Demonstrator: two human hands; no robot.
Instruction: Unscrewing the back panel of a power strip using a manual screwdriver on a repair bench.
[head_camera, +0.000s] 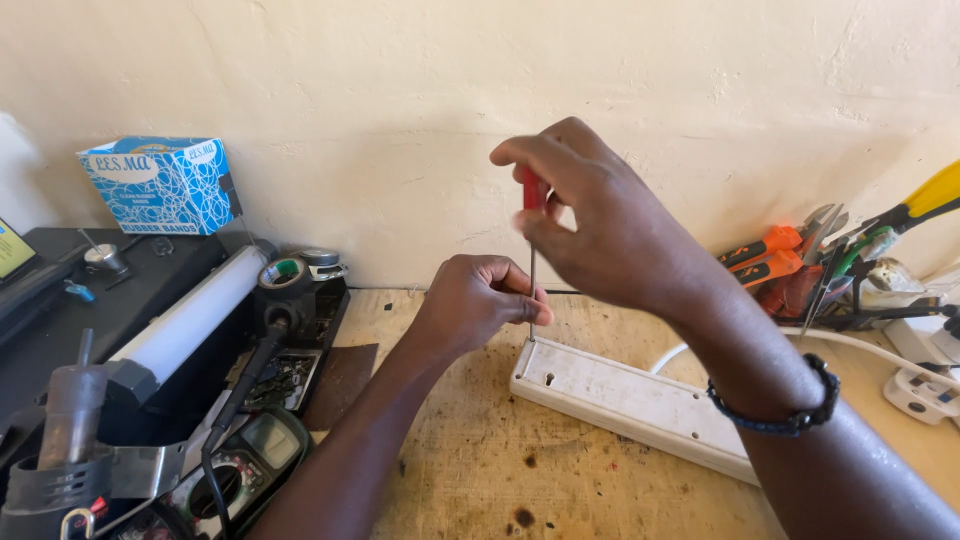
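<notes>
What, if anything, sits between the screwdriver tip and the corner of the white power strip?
Nothing visible. The screwdriver, held upright by the right hand at its red handle, has its tip on the power strip. The left hand steadies the shaft from beside it.

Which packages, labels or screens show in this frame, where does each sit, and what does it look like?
Cardboard box: far left against the wall, on dark equipment; blue with white scribble pattern and a white label patch.
Screen: left edge, mostly cut off; yellowish-green lit panel.
Multimeter display: lower left on the bench; small greyish window in a dark, green-edged case.
</notes>
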